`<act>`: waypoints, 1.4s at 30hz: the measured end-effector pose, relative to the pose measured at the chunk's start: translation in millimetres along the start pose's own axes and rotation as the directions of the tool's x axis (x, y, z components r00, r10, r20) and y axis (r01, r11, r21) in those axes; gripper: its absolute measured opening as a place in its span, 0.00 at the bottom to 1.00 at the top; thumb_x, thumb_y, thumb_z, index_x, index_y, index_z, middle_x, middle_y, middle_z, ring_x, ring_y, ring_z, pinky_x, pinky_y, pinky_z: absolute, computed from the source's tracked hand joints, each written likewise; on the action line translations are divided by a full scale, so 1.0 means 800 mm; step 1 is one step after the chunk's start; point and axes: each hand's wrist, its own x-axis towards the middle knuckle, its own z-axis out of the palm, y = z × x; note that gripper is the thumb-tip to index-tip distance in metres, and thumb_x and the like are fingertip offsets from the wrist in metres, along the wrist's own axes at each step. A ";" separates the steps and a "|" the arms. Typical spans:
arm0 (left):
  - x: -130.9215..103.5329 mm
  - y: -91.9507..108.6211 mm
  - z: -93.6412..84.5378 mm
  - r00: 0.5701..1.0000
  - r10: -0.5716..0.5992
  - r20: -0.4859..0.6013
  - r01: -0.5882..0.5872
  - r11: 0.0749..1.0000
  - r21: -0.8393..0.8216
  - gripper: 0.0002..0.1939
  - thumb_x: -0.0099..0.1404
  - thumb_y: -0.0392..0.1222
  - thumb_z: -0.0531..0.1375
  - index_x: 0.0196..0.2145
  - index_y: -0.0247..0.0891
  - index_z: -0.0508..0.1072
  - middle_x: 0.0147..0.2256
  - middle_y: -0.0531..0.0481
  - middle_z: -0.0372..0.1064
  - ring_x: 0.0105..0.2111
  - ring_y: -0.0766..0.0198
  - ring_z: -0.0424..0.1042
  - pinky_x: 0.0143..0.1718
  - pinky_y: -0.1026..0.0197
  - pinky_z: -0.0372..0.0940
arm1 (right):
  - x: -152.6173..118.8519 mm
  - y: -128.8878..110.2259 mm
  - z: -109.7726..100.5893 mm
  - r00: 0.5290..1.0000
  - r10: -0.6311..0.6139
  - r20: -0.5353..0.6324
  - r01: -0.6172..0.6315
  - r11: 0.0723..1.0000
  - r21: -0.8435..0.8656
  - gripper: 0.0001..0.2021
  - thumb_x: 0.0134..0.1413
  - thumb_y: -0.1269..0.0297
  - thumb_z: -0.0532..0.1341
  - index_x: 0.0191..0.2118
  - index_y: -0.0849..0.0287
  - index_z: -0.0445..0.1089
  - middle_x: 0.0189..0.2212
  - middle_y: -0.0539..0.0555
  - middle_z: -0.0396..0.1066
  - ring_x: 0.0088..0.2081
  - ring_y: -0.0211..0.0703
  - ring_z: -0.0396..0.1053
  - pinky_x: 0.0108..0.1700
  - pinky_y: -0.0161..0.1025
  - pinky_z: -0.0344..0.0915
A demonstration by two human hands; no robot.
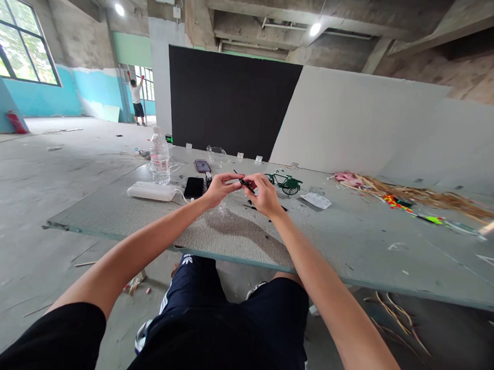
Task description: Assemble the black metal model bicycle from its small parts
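Note:
My left hand (221, 188) and my right hand (264, 195) meet above the table, fingertips pinched together. Between them is a small dark part (245, 183), thin and black; its exact kind is too small to tell. Just beyond my right hand stands a green miniature bicycle (286, 183) on the table. Below my hands lie a few small dark pieces (251, 205), partly hidden by my right hand. A black smartphone (194, 187) lies flat to the left of my left hand.
A white power strip (151, 191) and a clear plastic bottle (159, 157) stand at left on the table (374, 249). A paper slip (316, 200) lies right of the bicycle. Dry straw (417, 194) lies far right. A black panel (231, 101) rises behind. A person (137, 99) stands far off.

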 end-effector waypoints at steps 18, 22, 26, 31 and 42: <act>0.007 -0.007 -0.001 0.981 0.148 -0.128 -0.096 0.932 0.349 0.12 0.53 0.46 0.71 0.33 0.36 0.81 0.35 0.43 0.79 0.38 0.57 0.77 0.46 0.52 0.69 | -0.001 0.012 0.021 0.978 0.184 -0.098 -0.162 0.967 0.196 0.11 0.63 0.55 0.62 0.46 0.54 0.71 0.39 0.56 0.77 0.38 0.47 0.76 0.42 0.45 0.73; 0.004 -0.004 0.004 0.982 0.110 -0.155 -0.054 0.943 0.329 0.12 0.53 0.44 0.72 0.33 0.35 0.80 0.35 0.43 0.80 0.38 0.56 0.79 0.46 0.53 0.71 | -0.001 0.015 0.023 0.956 0.248 -0.156 -0.210 0.952 0.223 0.13 0.61 0.54 0.63 0.47 0.54 0.69 0.39 0.55 0.76 0.38 0.47 0.75 0.43 0.46 0.74; -0.001 -0.002 0.010 0.977 0.059 -0.205 0.009 0.949 0.315 0.13 0.53 0.44 0.72 0.35 0.34 0.80 0.37 0.43 0.81 0.40 0.56 0.79 0.47 0.52 0.71 | 0.000 0.011 0.019 0.952 0.193 -0.236 -0.194 0.981 0.021 0.07 0.62 0.59 0.61 0.41 0.55 0.73 0.40 0.58 0.74 0.42 0.50 0.72 0.49 0.50 0.71; -0.004 -0.007 0.012 0.974 0.014 -0.224 0.049 0.961 0.272 0.13 0.54 0.43 0.72 0.36 0.34 0.81 0.37 0.43 0.81 0.40 0.56 0.79 0.48 0.52 0.71 | 0.000 0.008 0.023 0.950 0.218 -0.224 -0.232 0.972 -0.041 0.08 0.62 0.62 0.59 0.43 0.55 0.74 0.37 0.58 0.75 0.41 0.53 0.72 0.50 0.52 0.69; -0.003 -0.013 0.010 0.950 -0.074 -0.302 0.147 0.963 0.227 0.16 0.54 0.45 0.72 0.37 0.33 0.80 0.33 0.44 0.80 0.33 0.60 0.77 0.37 0.58 0.71 | 0.000 0.010 0.034 0.917 0.379 -0.125 -0.339 0.905 0.258 0.14 0.63 0.53 0.59 0.43 0.57 0.74 0.38 0.60 0.78 0.38 0.49 0.76 0.43 0.48 0.74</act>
